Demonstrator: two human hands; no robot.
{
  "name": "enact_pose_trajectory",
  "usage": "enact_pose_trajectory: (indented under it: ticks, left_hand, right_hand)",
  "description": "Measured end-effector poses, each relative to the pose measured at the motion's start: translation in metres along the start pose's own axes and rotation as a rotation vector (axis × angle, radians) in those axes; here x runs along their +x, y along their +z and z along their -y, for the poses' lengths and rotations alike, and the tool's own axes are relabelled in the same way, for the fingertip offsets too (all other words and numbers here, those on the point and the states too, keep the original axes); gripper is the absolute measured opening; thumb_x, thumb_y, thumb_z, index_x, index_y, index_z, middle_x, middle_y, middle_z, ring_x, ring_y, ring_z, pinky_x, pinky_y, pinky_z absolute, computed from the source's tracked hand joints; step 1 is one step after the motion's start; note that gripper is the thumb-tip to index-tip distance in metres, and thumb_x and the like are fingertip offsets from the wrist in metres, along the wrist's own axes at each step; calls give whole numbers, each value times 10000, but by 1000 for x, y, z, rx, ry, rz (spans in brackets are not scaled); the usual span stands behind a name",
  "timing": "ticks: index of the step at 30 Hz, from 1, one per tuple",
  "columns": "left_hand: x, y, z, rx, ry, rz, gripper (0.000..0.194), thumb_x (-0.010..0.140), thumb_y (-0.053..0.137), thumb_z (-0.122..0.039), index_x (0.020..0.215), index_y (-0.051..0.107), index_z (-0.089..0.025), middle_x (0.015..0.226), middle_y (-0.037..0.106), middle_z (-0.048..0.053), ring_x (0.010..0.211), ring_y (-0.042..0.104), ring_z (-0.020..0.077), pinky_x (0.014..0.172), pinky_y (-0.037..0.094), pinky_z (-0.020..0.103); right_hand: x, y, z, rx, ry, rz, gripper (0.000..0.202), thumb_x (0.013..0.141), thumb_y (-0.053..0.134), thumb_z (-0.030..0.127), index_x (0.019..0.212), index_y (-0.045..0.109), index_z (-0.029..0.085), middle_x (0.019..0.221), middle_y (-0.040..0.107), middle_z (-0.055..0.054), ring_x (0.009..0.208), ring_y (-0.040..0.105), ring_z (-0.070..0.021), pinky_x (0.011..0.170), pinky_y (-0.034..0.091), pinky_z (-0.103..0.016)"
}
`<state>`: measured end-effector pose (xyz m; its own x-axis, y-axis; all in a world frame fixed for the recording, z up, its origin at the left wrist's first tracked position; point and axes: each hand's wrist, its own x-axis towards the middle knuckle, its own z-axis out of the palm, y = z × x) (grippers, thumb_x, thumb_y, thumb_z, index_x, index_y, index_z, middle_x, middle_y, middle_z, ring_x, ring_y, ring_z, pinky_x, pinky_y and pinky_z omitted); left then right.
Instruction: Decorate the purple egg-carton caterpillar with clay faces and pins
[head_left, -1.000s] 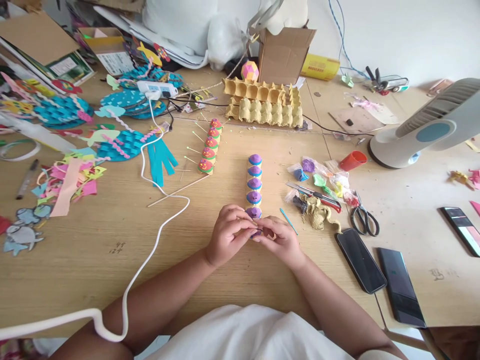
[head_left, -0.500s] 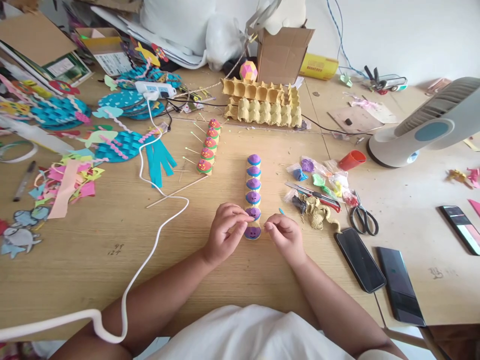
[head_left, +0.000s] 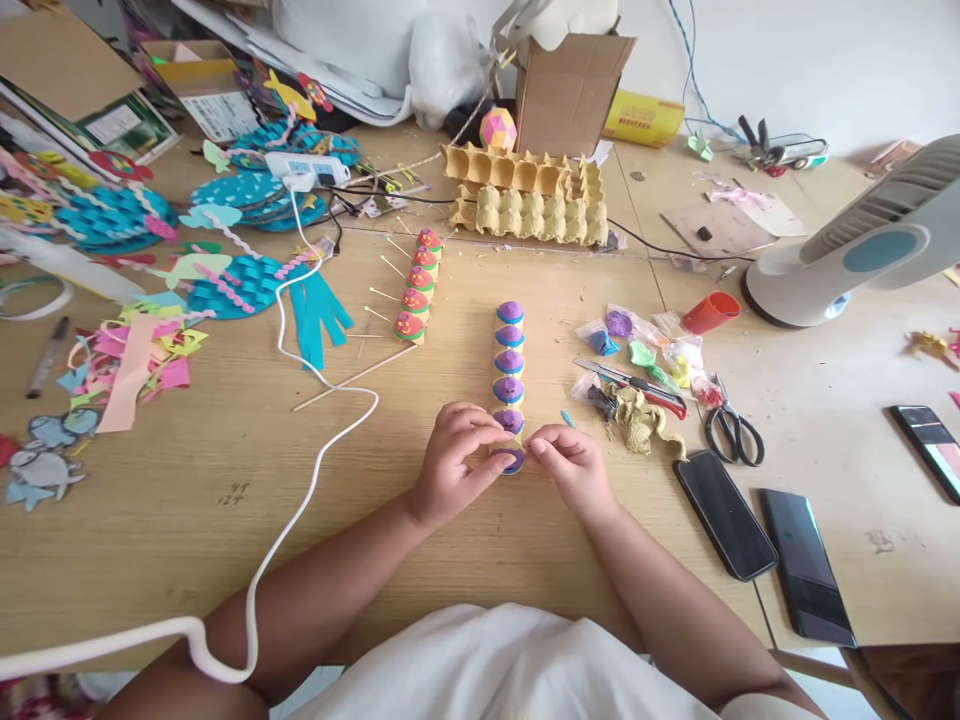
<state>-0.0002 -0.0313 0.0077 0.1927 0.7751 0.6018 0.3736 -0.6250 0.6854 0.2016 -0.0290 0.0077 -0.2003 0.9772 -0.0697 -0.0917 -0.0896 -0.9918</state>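
Note:
A strip of egg-carton bumps with purple and blue caps [head_left: 509, 362] stands upright in the view at the middle of the table. My left hand [head_left: 459, 465] is at the near end of this strip, thumb and fingers apart, its fingertips over the last bumps. On the strip's right side my right hand [head_left: 571, 466] pinches with thumb and forefinger; whatever is between them is too small to make out. Farther back and to the left lies a similar strip with red and green caps [head_left: 417, 288], with pale pins beside it.
Bagged clay [head_left: 643, 352], a cutter [head_left: 637, 384], scissors [head_left: 733, 432] and two phones [head_left: 726, 515] lie on the right. A white fan [head_left: 832, 262] stands behind them. A white cable [head_left: 319, 465] crosses the left side; egg cartons [head_left: 536, 214] sit at the back.
My left thumb has shifted right, over the nearest bump, covering part of its face. My right hand has moved slightly left toward the strip. The view has shifted a little.

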Motion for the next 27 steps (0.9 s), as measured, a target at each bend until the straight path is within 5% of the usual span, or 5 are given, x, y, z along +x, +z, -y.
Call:
enact_pose_trajectory:
  ticks: [6, 15, 27]
  left_hand:
    - [2, 1, -3, 38, 32, 25, 132, 942, 758, -314, 1049, 729, -243, 989, 723, 43, 1045, 617, 218, 980, 510, 418]
    - [3, 2, -5, 7, 66, 13, 47, 937, 768, -296, 979, 768, -274, 933, 723, 26, 1014, 626, 199, 966, 538, 401]
    - [5, 2, -7, 4, 66, 28, 109, 918, 783, -246, 1022, 752, -265, 931, 723, 25, 993, 638, 197, 953, 549, 395]
  right_hand:
    - [-2, -3, 4, -122, -81, 80, 452, 946, 701, 543, 664, 730, 191, 649, 730, -54, 600, 637, -150, 598, 523, -267]
    - [0, -3, 7, -274, -276, 212, 414, 995, 651, 506, 732, 736, 197, 665, 711, -47, 625, 626, -152, 624, 489, -282]
    - [-1, -1, 6, -327, -216, 188, 447, 1001, 621, 543, 746, 744, 197, 693, 736, -55, 638, 644, -160, 625, 506, -279]
